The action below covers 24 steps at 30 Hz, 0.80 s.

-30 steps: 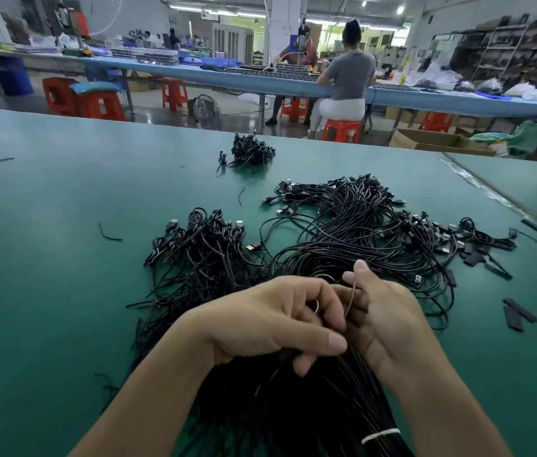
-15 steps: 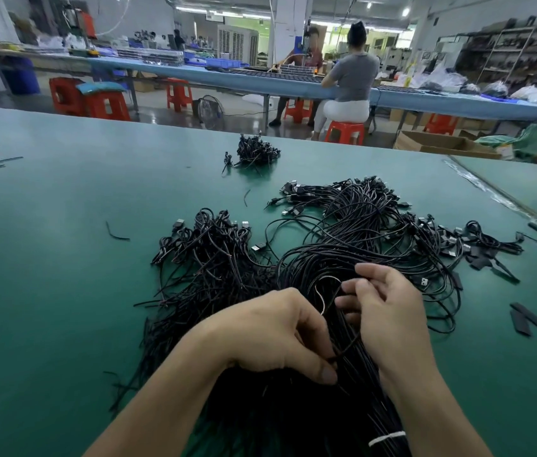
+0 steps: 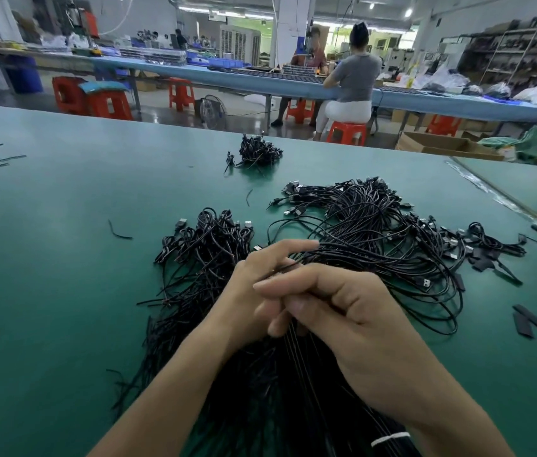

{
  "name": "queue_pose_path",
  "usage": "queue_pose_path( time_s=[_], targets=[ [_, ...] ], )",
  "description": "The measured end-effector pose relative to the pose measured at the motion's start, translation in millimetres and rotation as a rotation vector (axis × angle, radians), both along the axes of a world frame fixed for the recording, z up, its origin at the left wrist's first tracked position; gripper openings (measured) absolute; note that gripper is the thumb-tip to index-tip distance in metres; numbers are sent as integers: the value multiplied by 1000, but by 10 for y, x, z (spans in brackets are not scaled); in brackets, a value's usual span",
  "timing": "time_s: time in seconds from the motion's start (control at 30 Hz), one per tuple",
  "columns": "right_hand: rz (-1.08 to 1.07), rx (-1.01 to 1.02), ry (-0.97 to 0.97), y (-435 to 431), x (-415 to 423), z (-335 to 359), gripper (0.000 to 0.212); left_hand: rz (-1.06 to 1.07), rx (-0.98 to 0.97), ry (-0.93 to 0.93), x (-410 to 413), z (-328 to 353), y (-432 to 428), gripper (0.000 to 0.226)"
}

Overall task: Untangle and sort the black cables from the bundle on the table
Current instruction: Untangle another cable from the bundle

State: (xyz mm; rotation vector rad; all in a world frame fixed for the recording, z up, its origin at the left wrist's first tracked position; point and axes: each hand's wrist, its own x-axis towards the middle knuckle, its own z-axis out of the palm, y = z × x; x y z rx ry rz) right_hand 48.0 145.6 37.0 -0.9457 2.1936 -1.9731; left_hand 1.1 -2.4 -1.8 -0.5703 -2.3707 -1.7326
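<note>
A big bundle of thin black cables (image 3: 369, 245) with USB plugs sprawls over the green table (image 3: 62, 258). Its near end is gathered under my wrists and bound by a white tie (image 3: 390, 438). My left hand (image 3: 253, 291) sits over the bundle's middle with its forefinger stretched right along a few strands. My right hand (image 3: 343, 311) crosses just in front of it, fingers curled round several thin strands that run down toward me. A smaller heap of cables (image 3: 207, 245) lies left of my hands.
A small knot of cables (image 3: 258, 153) lies farther back on the table. Flat black strips (image 3: 531, 321) are scattered at the right, loose wire pieces (image 3: 118, 230) at the left. Beyond the table edge stand red stools, a long blue bench and seated workers.
My hands have closed together. The right hand swung left across the left hand's fingers, drawing strands toward me, and the left forefinger has straightened out over the cables.
</note>
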Motion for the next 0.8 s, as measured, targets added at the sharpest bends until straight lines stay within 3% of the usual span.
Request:
queue_pose_path(
  time_s=[0.13,0.2,0.3,0.43,0.5,0.6,0.67,0.73,0.8],
  targets=[
    [76,-56,-70,98,14,67,27,306,44,56,-31,-29,-5,9],
    [35,-213,-199,174,1,130,27,512,58,95,-68,-18,-36,9],
    [-185,-557,-385,276,-33,171,17,684,72,156,-74,18,-42,27],
    [-532,-667,-386,380,-102,129,42,729,206,346,-59,92,-13,35],
    [-719,-516,-343,413,-145,67,47,693,224,362,-44,122,-11,36],
    [-895,33,-189,431,-203,-66,36,700,-41,251,-16,121,-13,40],
    [-838,353,-117,412,-217,-176,26,687,-263,143,14,115,4,44],
    [-744,639,-83,368,-200,-258,21,601,-350,26,46,116,38,51],
    [-672,671,-76,326,-191,-275,17,505,-346,-79,65,120,60,56]
  ],
)
